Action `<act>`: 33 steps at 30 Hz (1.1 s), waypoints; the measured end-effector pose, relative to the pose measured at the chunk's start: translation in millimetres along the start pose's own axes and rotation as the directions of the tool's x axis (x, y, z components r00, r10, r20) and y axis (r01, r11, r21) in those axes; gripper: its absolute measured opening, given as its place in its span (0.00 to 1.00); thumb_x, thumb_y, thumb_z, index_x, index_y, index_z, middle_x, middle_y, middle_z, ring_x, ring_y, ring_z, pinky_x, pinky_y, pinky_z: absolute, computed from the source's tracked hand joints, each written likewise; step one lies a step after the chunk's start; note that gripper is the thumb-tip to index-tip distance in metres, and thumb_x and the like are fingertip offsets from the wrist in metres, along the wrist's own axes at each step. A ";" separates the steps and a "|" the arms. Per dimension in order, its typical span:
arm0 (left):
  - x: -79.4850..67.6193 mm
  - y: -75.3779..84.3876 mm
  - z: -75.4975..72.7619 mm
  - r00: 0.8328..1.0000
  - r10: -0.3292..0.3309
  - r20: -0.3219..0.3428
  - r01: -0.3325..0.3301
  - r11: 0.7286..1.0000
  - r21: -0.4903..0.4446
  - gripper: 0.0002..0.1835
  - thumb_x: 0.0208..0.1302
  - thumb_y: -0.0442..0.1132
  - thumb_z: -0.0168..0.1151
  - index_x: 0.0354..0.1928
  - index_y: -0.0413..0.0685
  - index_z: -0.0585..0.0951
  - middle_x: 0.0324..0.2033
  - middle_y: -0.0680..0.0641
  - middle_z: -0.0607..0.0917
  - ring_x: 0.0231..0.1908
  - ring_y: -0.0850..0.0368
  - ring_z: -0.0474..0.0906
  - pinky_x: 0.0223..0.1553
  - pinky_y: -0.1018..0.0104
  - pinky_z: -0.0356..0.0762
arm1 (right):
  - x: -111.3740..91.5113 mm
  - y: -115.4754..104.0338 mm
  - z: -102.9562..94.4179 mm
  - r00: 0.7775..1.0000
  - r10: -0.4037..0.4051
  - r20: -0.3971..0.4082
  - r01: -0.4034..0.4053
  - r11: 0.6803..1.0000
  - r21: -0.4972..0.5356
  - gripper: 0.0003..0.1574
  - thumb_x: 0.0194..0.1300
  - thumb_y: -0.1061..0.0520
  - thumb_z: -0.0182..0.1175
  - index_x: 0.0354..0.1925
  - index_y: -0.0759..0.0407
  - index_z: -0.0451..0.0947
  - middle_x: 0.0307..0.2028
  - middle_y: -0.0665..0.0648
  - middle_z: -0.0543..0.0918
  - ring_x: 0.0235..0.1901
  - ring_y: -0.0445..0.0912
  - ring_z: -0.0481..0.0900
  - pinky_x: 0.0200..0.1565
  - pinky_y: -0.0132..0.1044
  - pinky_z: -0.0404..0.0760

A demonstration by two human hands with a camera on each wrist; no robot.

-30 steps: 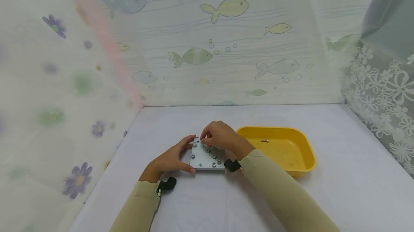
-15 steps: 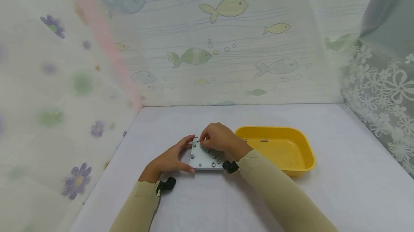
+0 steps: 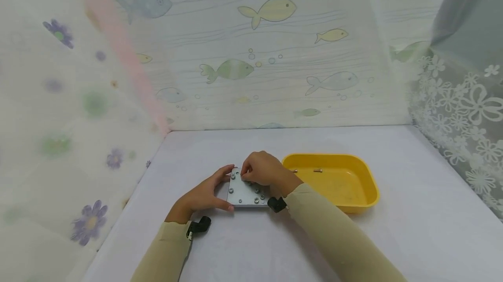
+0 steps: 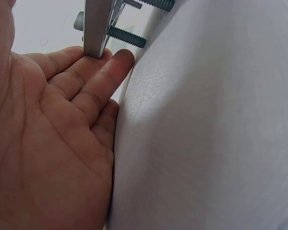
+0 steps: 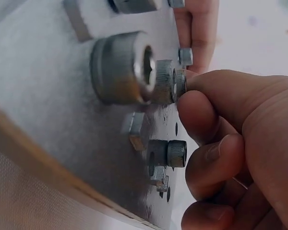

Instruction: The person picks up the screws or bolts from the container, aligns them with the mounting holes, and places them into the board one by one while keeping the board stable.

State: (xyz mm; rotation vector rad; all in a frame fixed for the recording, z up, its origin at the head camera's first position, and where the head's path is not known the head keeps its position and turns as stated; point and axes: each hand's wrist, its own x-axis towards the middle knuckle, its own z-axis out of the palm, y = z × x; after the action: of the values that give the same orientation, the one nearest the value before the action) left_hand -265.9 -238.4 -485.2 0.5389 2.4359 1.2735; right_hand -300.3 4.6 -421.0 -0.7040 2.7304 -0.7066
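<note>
A silvery metal plate (image 3: 244, 191) lies on the white table, with several socket-head screws in its top. My left hand (image 3: 201, 195) holds its left side, thumb at the front corner and fingers at the back corner. In the left wrist view, those fingertips touch the plate's edge (image 4: 95, 28), and threaded screw shanks (image 4: 128, 37) stick out underneath. My right hand (image 3: 262, 169) is over the plate's back part. In the right wrist view, its thumb and forefinger pinch the head of a small screw (image 5: 181, 82), behind a larger socket-head screw (image 5: 117, 67).
To the right stands a yellow tray (image 3: 346, 186), partly behind the right forearm. Two loose screws lie in it, one in the middle (image 3: 318, 170) and one by the left wall (image 3: 295, 170). Patterned curtains (image 3: 271, 63) enclose the table's back and sides.
My right hand has shifted slightly toward me over the plate, and its fingers now cover the screw seen beneath them earlier. A second screw in the tray has come into view. The left hand stays put.
</note>
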 end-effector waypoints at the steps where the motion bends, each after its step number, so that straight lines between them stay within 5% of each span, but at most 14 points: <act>1: 0.3 -0.5 0.1 1.000 0.000 0.000 0.000 1.000 0.002 0.68 0.41 0.50 0.87 0.82 0.67 0.53 0.72 0.54 0.74 0.78 0.53 0.55 0.78 0.34 0.39 | 0.0 -0.2 0.0 1.000 0.001 -0.002 -0.001 1.000 -0.005 0.03 0.67 0.48 0.70 0.35 0.40 0.90 0.28 0.44 0.83 0.33 0.42 0.78 0.36 0.35 0.77; 13: 0.2 0.0 1.4 1.000 -0.010 -0.001 0.010 1.000 -0.004 0.68 0.41 0.51 0.87 0.82 0.68 0.53 0.72 0.54 0.73 0.79 0.52 0.55 0.78 0.34 0.38 | 2.6 3.6 -2.9 1.000 0.000 -0.022 -0.001 0.999 -0.043 0.03 0.66 0.46 0.71 0.34 0.38 0.89 0.29 0.42 0.83 0.33 0.42 0.78 0.35 0.34 0.78; 26: 0.4 3.8 2.3 0.999 -0.037 -0.020 0.038 0.999 0.024 0.69 0.38 0.53 0.88 0.82 0.69 0.53 0.73 0.54 0.72 0.79 0.51 0.56 0.78 0.33 0.38 | -15.4 18.1 -36.0 0.996 -0.057 -0.072 0.061 0.997 0.043 0.04 0.68 0.47 0.70 0.41 0.41 0.90 0.29 0.45 0.87 0.31 0.44 0.81 0.36 0.37 0.80; 33: -1.0 6.5 3.5 0.998 -0.056 -0.030 0.057 0.998 0.025 0.70 0.37 0.53 0.89 0.82 0.70 0.54 0.73 0.55 0.72 0.79 0.51 0.55 0.78 0.34 0.38 | -31.4 34.3 -54.3 0.998 -0.024 -0.055 0.030 0.993 0.117 0.06 0.68 0.47 0.70 0.43 0.41 0.89 0.32 0.51 0.90 0.31 0.45 0.83 0.34 0.38 0.82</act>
State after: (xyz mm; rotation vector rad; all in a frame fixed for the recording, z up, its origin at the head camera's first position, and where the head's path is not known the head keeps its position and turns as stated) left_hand -262.2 -233.0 -481.5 0.4585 2.4765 1.2365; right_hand -305.0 68.2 -388.6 -0.7057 2.7042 -0.8969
